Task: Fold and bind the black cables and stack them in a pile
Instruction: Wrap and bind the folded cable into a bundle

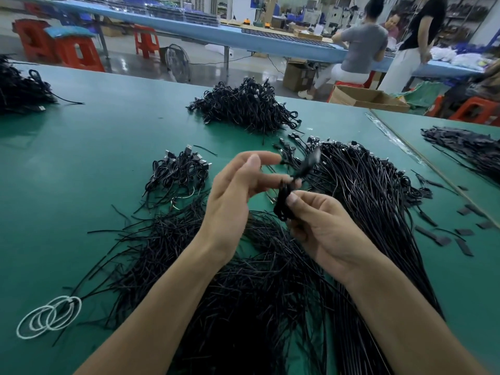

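Single head-worn view (wide-angle): looks forward and down across the table [81, 163], close above left hand [235, 201] and right hand [322, 228].

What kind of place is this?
Probably a cable-assembly workshop: heaps of black cables on a green worktable, a long blue bench with other workers behind, cardboard boxes on the floor.

No lettering can be read anywhere — not on the cardboard boxes [299, 75], not on the cables.

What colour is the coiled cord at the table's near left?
The cord is white, seen in the head view.
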`<state>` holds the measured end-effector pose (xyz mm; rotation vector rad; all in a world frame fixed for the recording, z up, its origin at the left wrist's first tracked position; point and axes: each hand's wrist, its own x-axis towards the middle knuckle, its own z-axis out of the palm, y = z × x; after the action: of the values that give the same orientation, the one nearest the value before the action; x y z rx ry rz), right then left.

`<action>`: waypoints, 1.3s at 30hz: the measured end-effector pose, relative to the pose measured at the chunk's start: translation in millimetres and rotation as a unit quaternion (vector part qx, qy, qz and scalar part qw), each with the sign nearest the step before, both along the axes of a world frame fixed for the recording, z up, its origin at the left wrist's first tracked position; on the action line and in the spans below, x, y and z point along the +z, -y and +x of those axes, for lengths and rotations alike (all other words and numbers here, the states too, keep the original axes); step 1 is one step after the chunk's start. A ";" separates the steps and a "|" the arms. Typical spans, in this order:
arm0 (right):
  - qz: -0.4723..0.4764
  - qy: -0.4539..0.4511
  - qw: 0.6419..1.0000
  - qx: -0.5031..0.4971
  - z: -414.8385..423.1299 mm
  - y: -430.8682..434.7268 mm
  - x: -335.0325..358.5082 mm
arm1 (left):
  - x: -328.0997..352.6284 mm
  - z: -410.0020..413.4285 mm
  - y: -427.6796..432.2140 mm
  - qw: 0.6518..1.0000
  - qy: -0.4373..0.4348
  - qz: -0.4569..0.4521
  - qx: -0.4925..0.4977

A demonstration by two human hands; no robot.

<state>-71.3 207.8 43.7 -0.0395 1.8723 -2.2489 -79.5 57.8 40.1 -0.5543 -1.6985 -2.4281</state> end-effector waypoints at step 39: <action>0.189 -0.145 0.966 -0.095 -10.0 -1.9 -23.7 | -25.3 -16.3 13.5 0.952 0.064 -0.294 0.061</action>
<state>-81.3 209.7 20.0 -0.1408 2.5344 -2.0444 -95.8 44.4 14.8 -0.3320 -2.4406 -1.8860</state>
